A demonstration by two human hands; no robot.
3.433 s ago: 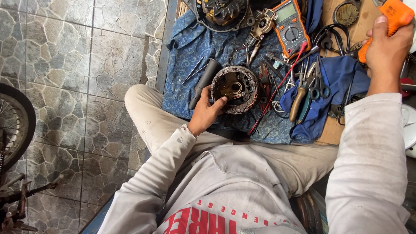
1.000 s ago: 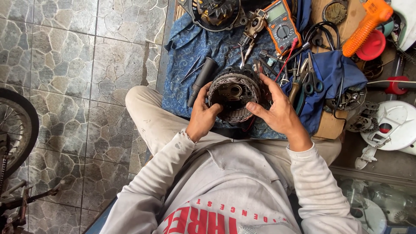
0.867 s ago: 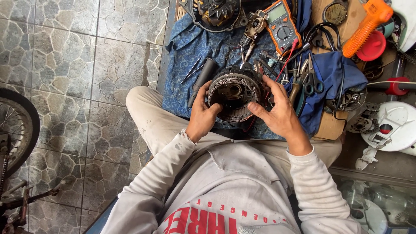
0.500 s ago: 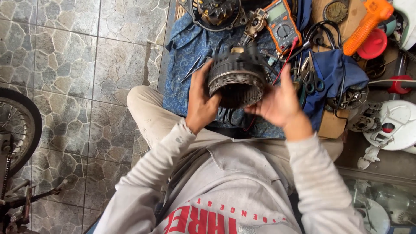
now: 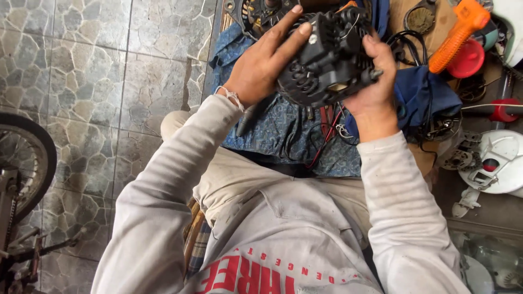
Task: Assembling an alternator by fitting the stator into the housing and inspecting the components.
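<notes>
I hold a round black motor housing (image 5: 327, 60) with vent slots up in front of me, its closed back turned to the camera. My left hand (image 5: 264, 57) grips its left side, fingers spread over the top. On its right side my right hand (image 5: 376, 81) clasps it from below and behind. Under it lies a blue patterned cloth (image 5: 283, 136) spread on the floor, with red and black wires (image 5: 324, 139) on it.
An orange-handled tool (image 5: 455, 32), a red round part (image 5: 468, 60) and a blue rag (image 5: 425, 92) lie to the right. A white fan base (image 5: 498, 160) sits at right. A bicycle wheel (image 5: 24, 163) stands at left on the stone-tile floor (image 5: 109, 71).
My right hand left the orange tool and joined the left on the motor. Both hands lifted it off the cloth and turned it over, closer to the camera.
</notes>
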